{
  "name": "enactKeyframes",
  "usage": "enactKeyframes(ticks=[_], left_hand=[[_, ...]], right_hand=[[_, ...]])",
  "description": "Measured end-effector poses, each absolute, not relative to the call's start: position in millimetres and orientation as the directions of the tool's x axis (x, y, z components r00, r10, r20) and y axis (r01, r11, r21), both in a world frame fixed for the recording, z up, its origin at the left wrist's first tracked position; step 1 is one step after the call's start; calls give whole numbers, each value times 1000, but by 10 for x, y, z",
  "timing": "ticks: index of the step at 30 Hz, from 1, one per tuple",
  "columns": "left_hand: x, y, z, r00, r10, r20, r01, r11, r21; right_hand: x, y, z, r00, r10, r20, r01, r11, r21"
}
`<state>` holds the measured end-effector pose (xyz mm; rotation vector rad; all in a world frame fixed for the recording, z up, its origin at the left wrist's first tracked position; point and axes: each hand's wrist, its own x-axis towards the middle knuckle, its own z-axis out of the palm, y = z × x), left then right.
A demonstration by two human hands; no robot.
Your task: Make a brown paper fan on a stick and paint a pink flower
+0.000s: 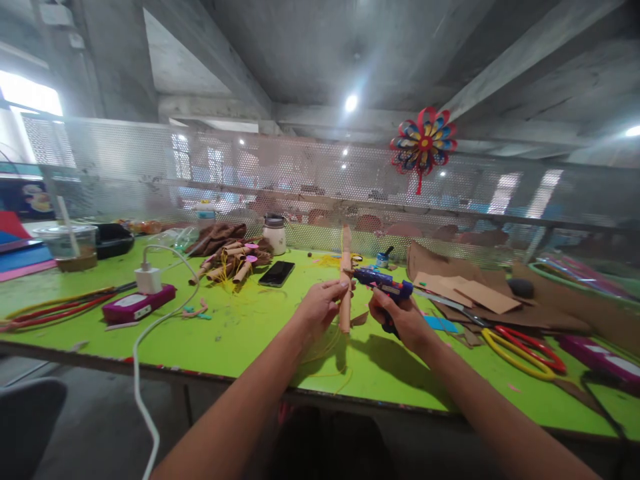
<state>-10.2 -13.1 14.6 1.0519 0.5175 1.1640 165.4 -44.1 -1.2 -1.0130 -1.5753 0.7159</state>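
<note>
My left hand [324,305] is closed on a rolled brown paper tube [346,267], which it holds upright above the green table. My right hand [405,319] grips a blue glue gun [385,283], its nozzle pointing left at the tube's side, touching or very close to it. Yellow string [325,350] hangs and lies below the tube. A small brown scrap [359,319] shows just right of the tube's lower end. Over to the left, a pile of similar paper rolls [233,261] with yellow string lies beside a black phone [277,273].
Scissors with red and yellow handles [520,353] lie at right by brown paper sheets [487,297]. A purple power strip [139,303] with a white cable [136,353] sits left. At the back stand a white jar [274,237] and a perforated screen [310,173] with a pinwheel flower [425,143].
</note>
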Motion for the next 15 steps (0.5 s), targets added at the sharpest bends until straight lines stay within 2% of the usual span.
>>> enactKeyframes(ticks=[9, 15], left_hand=[[-96, -140, 147, 337, 927, 165, -410, -14, 912], [-138, -134, 155, 337, 926, 172, -341, -51, 939]], right_hand=[[1690, -408, -4, -11, 876, 483, 264, 468, -843], [1794, -383, 25, -84, 903, 420, 222, 428, -876]])
